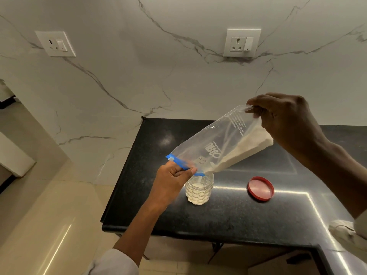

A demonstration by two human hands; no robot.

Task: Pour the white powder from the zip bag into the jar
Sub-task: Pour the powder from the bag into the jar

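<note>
A clear zip bag (216,143) with a blue zip strip is tilted, its mouth down over the open clear jar (199,190) on the black counter. White powder (244,151) lies along the bag's lower side and reaches the mouth. The jar holds white powder up to most of its height. My left hand (172,180) pinches the blue zip edge just left of the jar's rim. My right hand (286,120) holds the bag's bottom corner up high to the right.
A red jar lid (260,188) lies upside down on the black counter (228,215) to the right of the jar. The counter's front edge and left edge drop off to a tiled floor. Two wall sockets (241,43) sit on the marble wall behind.
</note>
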